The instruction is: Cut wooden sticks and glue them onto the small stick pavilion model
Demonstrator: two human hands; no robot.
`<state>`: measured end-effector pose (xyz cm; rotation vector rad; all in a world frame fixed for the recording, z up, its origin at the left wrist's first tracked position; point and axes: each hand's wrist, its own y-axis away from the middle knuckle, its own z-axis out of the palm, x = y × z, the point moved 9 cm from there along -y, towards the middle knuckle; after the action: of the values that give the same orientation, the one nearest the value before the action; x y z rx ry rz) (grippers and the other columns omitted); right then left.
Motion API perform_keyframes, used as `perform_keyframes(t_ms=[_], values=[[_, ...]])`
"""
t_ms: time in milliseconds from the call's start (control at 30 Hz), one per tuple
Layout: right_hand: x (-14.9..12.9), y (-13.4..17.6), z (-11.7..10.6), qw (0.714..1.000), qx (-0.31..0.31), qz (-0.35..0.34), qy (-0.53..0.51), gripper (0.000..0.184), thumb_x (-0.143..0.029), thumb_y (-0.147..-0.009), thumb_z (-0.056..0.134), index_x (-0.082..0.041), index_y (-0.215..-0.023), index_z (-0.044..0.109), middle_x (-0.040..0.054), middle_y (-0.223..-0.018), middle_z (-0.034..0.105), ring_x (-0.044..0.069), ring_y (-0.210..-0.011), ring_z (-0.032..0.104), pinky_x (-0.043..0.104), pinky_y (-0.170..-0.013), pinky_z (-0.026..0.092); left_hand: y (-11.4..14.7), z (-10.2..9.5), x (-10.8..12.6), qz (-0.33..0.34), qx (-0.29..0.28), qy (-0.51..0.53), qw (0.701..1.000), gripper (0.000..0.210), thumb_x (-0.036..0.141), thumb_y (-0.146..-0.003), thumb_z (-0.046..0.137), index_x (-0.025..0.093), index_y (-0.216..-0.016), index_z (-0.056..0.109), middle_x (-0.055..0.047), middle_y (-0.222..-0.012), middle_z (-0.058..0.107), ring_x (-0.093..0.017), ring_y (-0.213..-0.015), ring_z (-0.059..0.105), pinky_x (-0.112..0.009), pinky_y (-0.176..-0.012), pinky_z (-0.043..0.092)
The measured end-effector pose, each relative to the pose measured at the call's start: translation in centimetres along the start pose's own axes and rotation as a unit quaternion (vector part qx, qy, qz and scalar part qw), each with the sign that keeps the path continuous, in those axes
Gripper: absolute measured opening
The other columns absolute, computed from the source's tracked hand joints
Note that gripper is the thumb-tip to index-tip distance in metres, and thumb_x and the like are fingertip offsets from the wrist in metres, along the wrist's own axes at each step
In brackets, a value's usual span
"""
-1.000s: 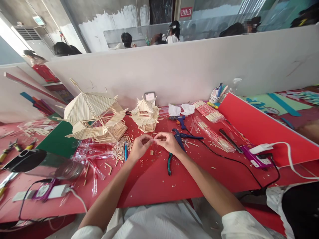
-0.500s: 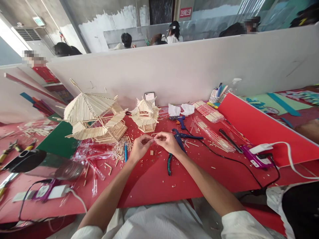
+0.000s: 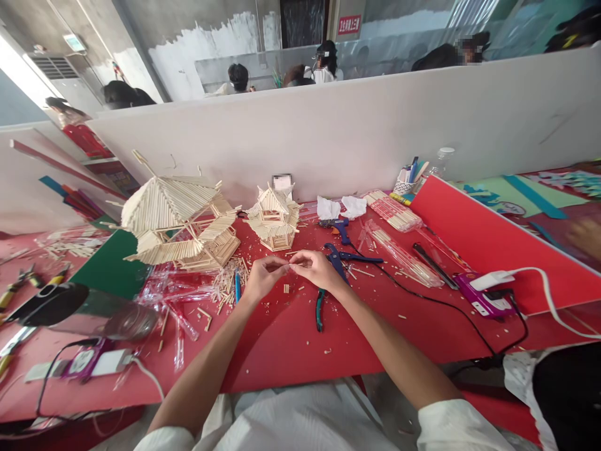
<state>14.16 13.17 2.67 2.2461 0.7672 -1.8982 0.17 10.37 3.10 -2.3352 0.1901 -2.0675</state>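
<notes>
Over the red table my left hand and my right hand meet, fingertips pinched together. Whatever lies between them is too small to make out. Just below the fingers lies a short bundle of cut sticks. The small stick pavilion stands behind my hands, and a larger stick pavilion with a wide slatted roof is at the left. Beside my right hand are a blue cutter and green-handled pliers. A blue pen lies by my left hand among cut stick pieces.
A blue glue gun and bagged sticks lie to the right, with a cord running past a purple power strip. At the left are a clear bottle and a green board. A white partition rises behind.
My hands stay almost in place with fingertips together; only a slight shift of the fingers shows. At the right edge another person's hand has moved a little.
</notes>
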Motion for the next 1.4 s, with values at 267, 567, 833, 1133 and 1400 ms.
perform_keyframes(t_ms=[267,567,833,1133,1400], values=[[-1.7,1.6,-7.1,0.917,0.067,0.002,0.392,0.042,-0.037,-0.091,0.062,-0.017,-0.127,0.058,0.0168,-0.122,0.064,0.031,-0.115,0.059,0.044,-0.1,0.044,-0.8,-2.3,-1.7,-0.008,0.046,-0.012,0.999,0.03,0.043,-0.07,0.083,0.016,-0.08,0.076,-0.007,-0.081,0.076,-0.02,-0.076,0.069,-0.03,-0.071,0.054],[3.4,4.4,-10.2,0.779,-0.052,0.263,0.567,0.078,-0.058,-0.09,0.061,-0.012,-0.149,0.04,0.027,-0.142,0.05,0.042,-0.133,0.046,0.052,-0.105,0.034,-1.1,-3.6,-1.5,0.004,0.091,-0.027,0.995,0.028,0.043,-0.071,0.081,0.017,-0.08,0.075,-0.006,-0.08,0.075,-0.02,-0.077,0.068,-0.033,-0.077,0.054],[0.8,4.2,-10.6,0.767,-0.032,0.226,0.599,0.046,-0.036,-0.095,0.056,-0.003,-0.126,0.058,0.0278,-0.127,0.056,0.042,-0.122,0.054,0.05,-0.102,0.036,-1.0,-4.0,-1.5,0.006,0.112,-0.008,0.994,0.029,0.041,-0.07,0.082,0.016,-0.083,0.076,-0.006,-0.08,0.074,-0.018,-0.077,0.068,-0.032,-0.078,0.053],[-4.4,4.3,-6.8,0.952,-0.053,0.084,0.291,0.041,-0.047,-0.105,0.027,-0.021,-0.115,0.057,0.0082,-0.106,0.066,0.023,-0.097,0.063,0.033,-0.085,0.046,-0.6,-4.2,-0.4,0.01,0.146,0.004,0.989,0.03,0.041,-0.069,0.082,0.015,-0.082,0.075,-0.006,-0.079,0.074,-0.018,-0.075,0.067,-0.031,-0.075,0.053],[-3.1,4.9,0.1,0.961,-0.134,0.185,0.157,0.038,-0.049,-0.105,0.028,-0.023,-0.12,0.051,-0.0008,-0.078,0.062,0.018,-0.067,0.064,0.029,-0.067,0.045,-0.3,-5.3,0.7,0.022,0.154,-0.015,0.988,0.031,0.043,-0.073,0.08,0.016,-0.086,0.075,-0.007,-0.082,0.075,-0.02,-0.078,0.069,-0.032,-0.076,0.053]])
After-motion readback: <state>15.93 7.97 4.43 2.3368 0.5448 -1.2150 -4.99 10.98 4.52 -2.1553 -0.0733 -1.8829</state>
